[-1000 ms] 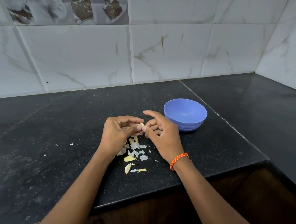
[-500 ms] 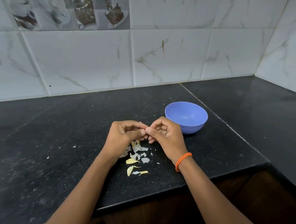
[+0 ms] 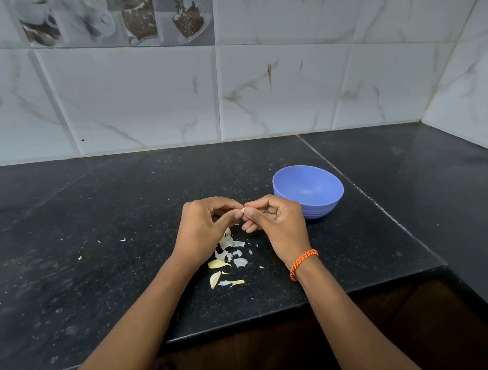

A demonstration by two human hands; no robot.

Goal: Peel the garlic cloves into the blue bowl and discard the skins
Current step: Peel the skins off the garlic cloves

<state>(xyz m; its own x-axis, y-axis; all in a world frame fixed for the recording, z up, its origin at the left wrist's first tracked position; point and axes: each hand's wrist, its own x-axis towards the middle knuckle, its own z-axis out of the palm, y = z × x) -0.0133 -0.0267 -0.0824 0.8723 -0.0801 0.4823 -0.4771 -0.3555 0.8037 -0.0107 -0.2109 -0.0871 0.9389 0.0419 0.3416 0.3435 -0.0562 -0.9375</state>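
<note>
While I watch from far away, I see this:
Clove: a small pale garlic clove, mostly hidden, up above the black stone counter.
Left hand: pinches the clove.
Right hand: pinches it too.
Bowl: round blue plastic bowl, just beside my right hand.
Skins: thin white and yellow garlic skins under my hands.

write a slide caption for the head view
Both hands, left and right, pinch a garlic clove above skins, beside the blue bowl.
</note>
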